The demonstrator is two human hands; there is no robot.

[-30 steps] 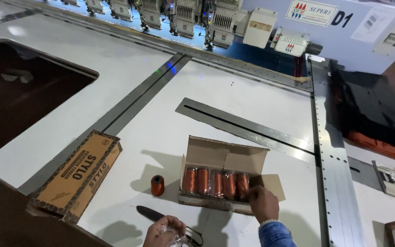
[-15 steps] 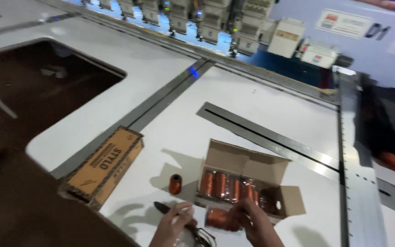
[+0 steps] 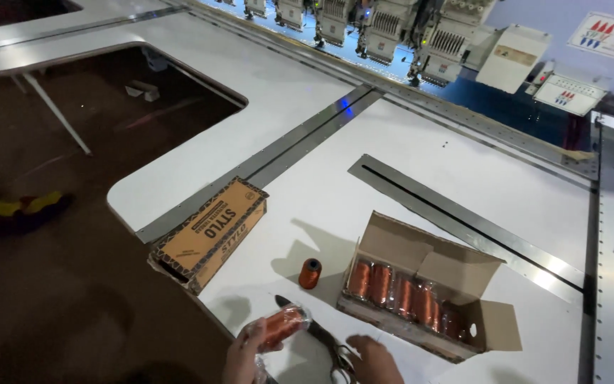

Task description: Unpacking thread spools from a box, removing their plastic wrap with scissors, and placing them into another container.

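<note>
Now we look down at a white table (image 3: 421, 163) and see our two hands at the bottom edge. Our left hand (image 3: 244, 354) is closed around an orange spool (image 3: 281, 323) that is wrapped in clear plastic — the spool is lifted a little above the table, just beside the scissors (image 3: 319, 334). The scissors lie flat on the table, with the blades pointing up-left and the handles near our right hand (image 3: 374, 359). The right hand rests on the table beside the handles; it holds nothing, and we cannot tell if the fingers are fully spread. To the right stands an open box (image 3: 399, 249) with a row of wrapped orange spools inside it, its flaps folded out. One bare spool (image 3: 310, 273) stands upright on the table between this box and a closed box (image 3: 207, 235), which lies near the table's edge. Farther back — a long metal rail (image 3: 463, 220) crosses the table, and a row of machine heads (image 3: 364, 21) is behind it.
</note>
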